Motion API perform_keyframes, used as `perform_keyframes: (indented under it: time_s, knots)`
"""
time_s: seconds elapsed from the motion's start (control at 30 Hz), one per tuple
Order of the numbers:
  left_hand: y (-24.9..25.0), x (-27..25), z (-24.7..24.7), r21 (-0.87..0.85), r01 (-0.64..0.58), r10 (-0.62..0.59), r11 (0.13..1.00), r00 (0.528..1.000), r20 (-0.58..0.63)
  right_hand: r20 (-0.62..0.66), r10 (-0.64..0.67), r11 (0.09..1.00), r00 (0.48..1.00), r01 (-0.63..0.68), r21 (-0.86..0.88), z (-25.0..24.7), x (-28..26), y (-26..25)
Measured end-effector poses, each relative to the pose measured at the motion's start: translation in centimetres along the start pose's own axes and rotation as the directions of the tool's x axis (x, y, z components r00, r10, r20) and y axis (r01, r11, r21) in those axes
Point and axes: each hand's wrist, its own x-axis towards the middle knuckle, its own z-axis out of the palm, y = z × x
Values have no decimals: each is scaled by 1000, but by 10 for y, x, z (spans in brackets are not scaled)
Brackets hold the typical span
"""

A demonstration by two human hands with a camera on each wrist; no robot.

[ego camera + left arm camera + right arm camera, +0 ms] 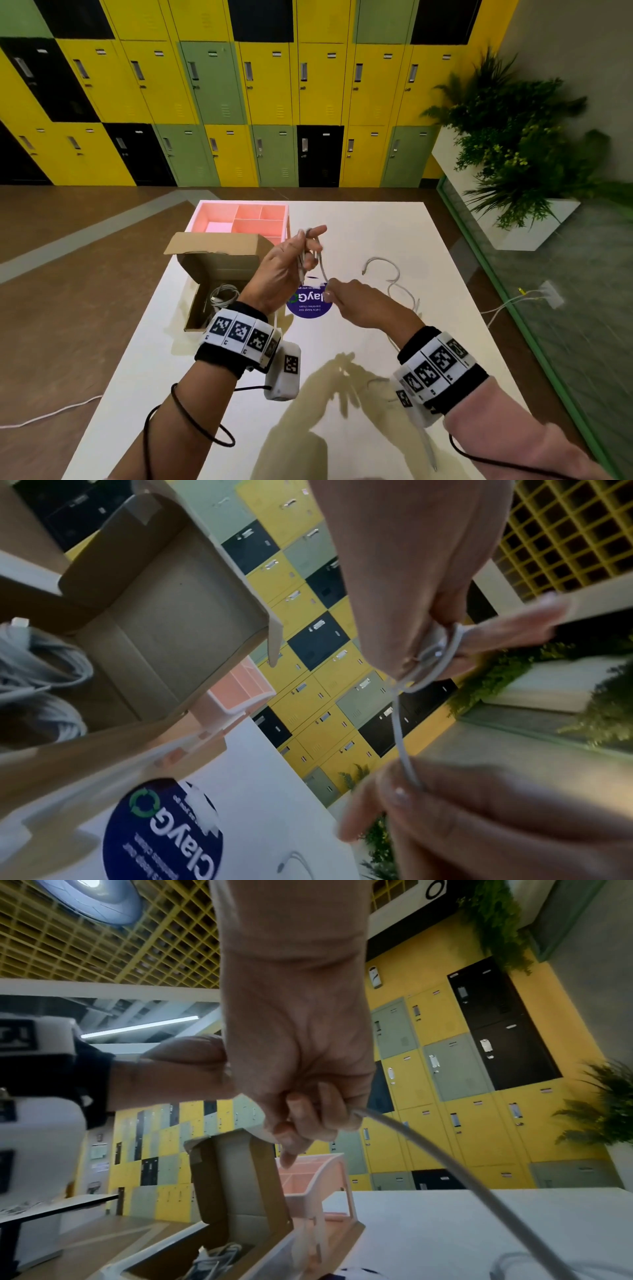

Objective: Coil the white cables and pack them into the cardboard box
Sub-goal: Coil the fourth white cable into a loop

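Left hand [281, 270] and right hand [356, 305] pinch a thin white cable [322, 265], taut between them.

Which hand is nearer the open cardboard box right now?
Left. The left hand is raised just beside the cardboard box, gripping loops of the white cable. The right hand pinches the cable farther out over the table, beyond the left hand.

Thin white cable [321, 265] looped up high above the table, its tail [394, 281] trailing in loose curves across the white top, beside open brown cardboard box [219, 263] with lid flap raised, coiled white cables [222, 295] already lying inside.
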Motion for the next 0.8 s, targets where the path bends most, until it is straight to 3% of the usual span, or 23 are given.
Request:
perform_keyframes:
  time_s: [0.23, 0.33, 0.53, 0.67, 0.8]
  knots:
    - [-10, 2, -1, 207, -54, 74, 977, 993, -87, 10, -54, 996, 998, 55, -65, -18, -10, -13]
    - [-11, 3, 0, 370, -21, 68, 929, 991, -116, -13, -63, 996, 998, 62, -69, -31, -12, -14]
    - [-17, 3, 5, 648, 76, 49, 757, 984, -173, -166, -61, 987, 984, 34, -158, -48, -15, -12]
    - [-18, 3, 7, 816, 115, 62, 567, 981, -182, -240, 0, 994, 971, -26, -107, -54, -15, -6]
    - [-20, -1, -2, 883, 148, -30, 446, 988, -150, -275, 35, 999, 961, -36, 1, -62, -14, 2]
